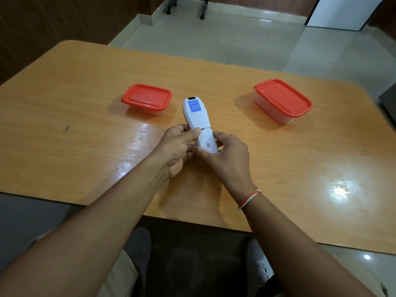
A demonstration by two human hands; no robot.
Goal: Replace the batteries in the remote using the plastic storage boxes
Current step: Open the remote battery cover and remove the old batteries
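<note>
— Where's the remote (196, 116)?
— Back up, above the tabletop (85, 133) middle, in both grips: left hand (175, 150) and right hand (227, 159) curl round its near end.
— The boxes?
— Small box (146, 99) and large box (282, 100), lidded, toward the far edge.

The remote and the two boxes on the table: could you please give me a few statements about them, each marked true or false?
1. Both hands hold the white remote. True: the left hand and right hand grip its near end.
2. The remote lies face up, buttons showing. False: its back shows, with a blue sticker.
3. Both plastic boxes have their red lids on. True: the left box and right box are closed.
4. The remote rests inside the right box. False: it is held between the boxes, above the table.
</note>
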